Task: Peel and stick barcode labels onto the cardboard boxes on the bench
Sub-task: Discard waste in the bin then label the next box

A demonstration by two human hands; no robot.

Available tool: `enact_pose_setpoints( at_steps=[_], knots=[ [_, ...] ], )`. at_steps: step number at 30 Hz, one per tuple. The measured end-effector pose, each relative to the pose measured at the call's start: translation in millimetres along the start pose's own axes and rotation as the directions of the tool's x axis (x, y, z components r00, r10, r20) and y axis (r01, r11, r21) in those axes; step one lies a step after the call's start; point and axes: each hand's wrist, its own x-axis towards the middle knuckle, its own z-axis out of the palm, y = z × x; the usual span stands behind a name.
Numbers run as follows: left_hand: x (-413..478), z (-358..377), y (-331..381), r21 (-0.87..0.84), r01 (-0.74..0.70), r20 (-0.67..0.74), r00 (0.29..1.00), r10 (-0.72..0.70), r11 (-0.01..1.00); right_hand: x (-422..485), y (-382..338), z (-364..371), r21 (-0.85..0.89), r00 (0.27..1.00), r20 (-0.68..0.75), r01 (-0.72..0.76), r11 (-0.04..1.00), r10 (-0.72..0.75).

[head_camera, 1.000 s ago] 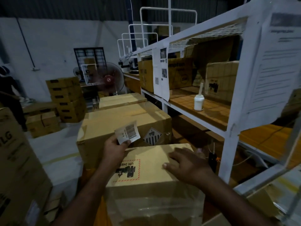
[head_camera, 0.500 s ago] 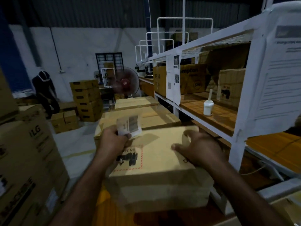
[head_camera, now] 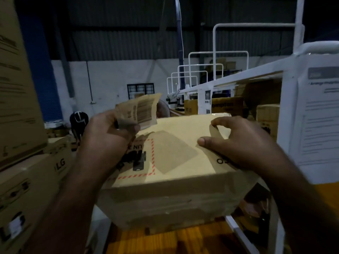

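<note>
Warehouse labelling in poor light: at far left, stacked cartons, one marked LG (head_camera: 60, 164), stand beside the work spot; a pale patch low on its near face may be a label, but it is too blurred to tell.

Just right of them, the person's left hand (head_camera: 108, 136) pinches a curling sheet of barcode labels (head_camera: 142, 111) between thumb and fingers, held up over the far left corner of the cardboard box (head_camera: 183, 154) at the centre. The sheet is clear of the box top and casts a shadow across it.

The box's top face shows only printed marks, a red dashed square with black symbols at its left. No barcode label shows on any face in view, so this box looks unlabelled.

The right hand (head_camera: 245, 145) lies on the right of the box top, thumb and forefinger spread wide, holding nothing and seemingly steadying the box. With that hand busy, peeling appears not to have begun.

Below, the orange wooden table (head_camera: 165, 241) shows under the box; whether the box rests fully on it cannot be told. At right, a white rack (head_camera: 288, 107) hung with a printed notice (head_camera: 319, 125) holds more boxes (head_camera: 227, 107), their labelling unreadable. By this view, the peel, the stick and the other boxes are left to do.
</note>
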Motion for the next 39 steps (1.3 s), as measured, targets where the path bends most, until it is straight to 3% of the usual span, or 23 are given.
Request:
enact_pose_setpoints(
  at_steps=[5, 8, 11, 15, 19, 22, 27, 31, 33, 36, 39],
  knots=[
    [22.0, -1.7, 24.4, 0.076, -0.212, -0.111, 0.969, 0.219, 0.974, 23.4, -6.1, -16.6, 0.106, 0.979, -0.196, 0.078, 0.991, -0.056],
    [45.2, 3.2, 15.8, 0.128, -0.404, -0.191, 0.886, 0.422, 0.906, 42.4, -2.2, -7.2, 0.151, 0.941, -0.324, 0.149, 0.977, -0.093],
    [65.0, 11.5, -14.7, 0.164, -0.476, -0.19, 0.844, 0.501, 0.864, 69.6, 12.7, 27.9, 0.21, 0.929, -0.346, 0.213, 0.954, -0.132],
    [68.8, 29.7, -82.9, 0.228, -0.282, -0.127, 0.94, 0.315, 0.932, 79.8, 52.7, 104.3, 0.181, 0.969, -0.208, 0.173, 0.968, -0.134],
    [51.8, 36.2, -140.2, 0.081, -0.101, -0.11, 0.988, 0.11, 0.992, 61.3, 78.1, 166.4, 0.16, 0.964, -0.218, 0.187, 0.969, -0.15],
    [53.2, 37.3, -158.4, 0.015, -0.015, -0.1, 0.995, 0.016, 1.0, 59.1, 76.1, 181.6, 0.237, 0.973, -0.218, 0.122, 0.964, -0.07],
    [70.5, 38.4, -161.2, 0.005, 0.044, -0.052, 0.998, -0.044, 0.999, 68.5, 70.5, 191.8, 0.208, 0.976, -0.213, 0.089, 0.974, -0.044],
    [92.3, 38.0, -174.1, 0.179, 0.069, 0.058, 0.995, -0.081, 0.981, 83.9, 66.6, 204.1, 0.063, 1.0, 0.01, -0.028, 0.998, 0.027],
    [97.5, 40.4, -178.0, 0.191, 0.122, 0.038, 0.991, -0.131, 0.974, 86.6, 61.4, 209.1, 0.002, 0.995, 0.07, -0.065, 0.998, 0.065],
    [92.2, 42.9, -180.9, 0.113, 0.192, 0.021, 0.981, -0.195, 0.975, 78.8, 49.3, 215.6, 0.001, 0.999, 0.002, -0.036, 0.999, 0.036],
    [76.5, 40.6, -188.6, 0.125, 0.184, 0.146, 0.969, -0.201, 0.975, 65.8, 29.3, 218.8, 0.097, 1.0, -0.019, 0.008, 0.995, -0.006]
  ],
)
